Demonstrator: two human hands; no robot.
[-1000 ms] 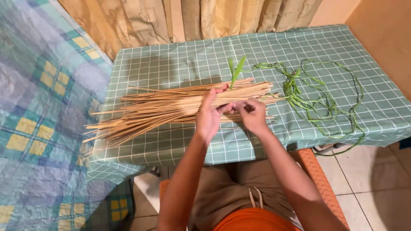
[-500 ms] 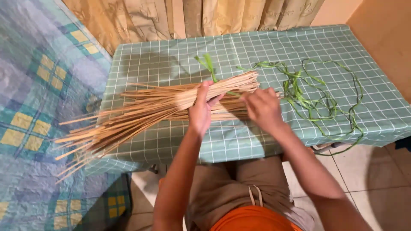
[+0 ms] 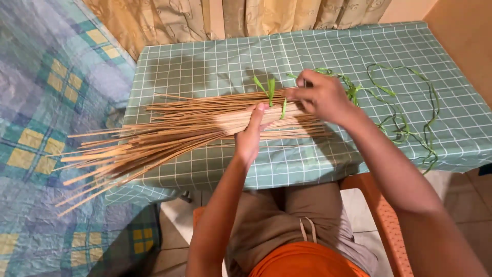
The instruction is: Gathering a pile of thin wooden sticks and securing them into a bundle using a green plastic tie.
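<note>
Seen from the head camera, looking down at a seated person's two bare arms over a table (image 3: 205,61) covered in a green checked cloth. The left hand (image 3: 251,136) is wrapped around a long bundle of thin tan sticks (image 3: 169,128), fingers closed on it near the tighter end, while the loose ends fan out past the table's edge, well away from the fingers. Just beyond the left fingertips, a green strip (image 3: 270,90) crosses the bundle, its two short ends sticking up. The right hand (image 3: 320,97) sits just beside them, fingertips pinched together on the strip. Past the right hand, more loose green strips (image 3: 405,110) trail in loops on the cloth. The binding looks begun but not finished; whether a knot is made cannot be told.
</note>
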